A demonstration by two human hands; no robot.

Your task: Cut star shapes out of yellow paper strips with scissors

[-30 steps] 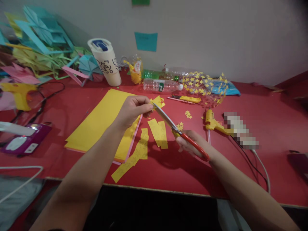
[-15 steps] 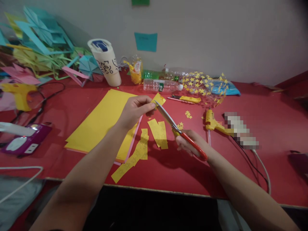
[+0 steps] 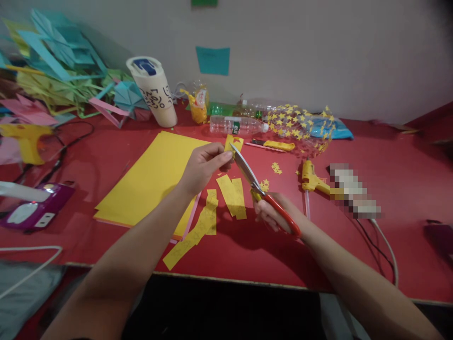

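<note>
Between the thumb and fingers of my left hand [image 3: 208,163] is pinched a small piece of yellow paper [image 3: 229,141] with a cut-out near its top. My right hand [image 3: 274,210] grips red-handled scissors [image 3: 279,210], whose blade tips reach the paper beside my left thumb. Under my hands, yellow paper strips [image 3: 231,196] with faint drawn outlines lie on the red table. A longer group of strips [image 3: 194,231] overlaps nearer the front edge. Small cut paper stars [image 3: 276,168] lie beyond the scissors. A stack of yellow sheets [image 3: 141,174] sits below my left forearm.
At the back stand a white tumbler [image 3: 154,94], a plastic bottle [image 3: 237,125] lying flat, and a star-covered bottle [image 3: 300,123]. A yellow cutter [image 3: 278,145] and a glue gun [image 3: 311,179] lie right. Folded paper shapes [image 3: 67,61] and a purple power strip [image 3: 38,208] are left.
The yellow paper has turned a little in my left hand, so its cut-out shows more. The scissors have shifted slightly against it. The view has moved a little.
</note>
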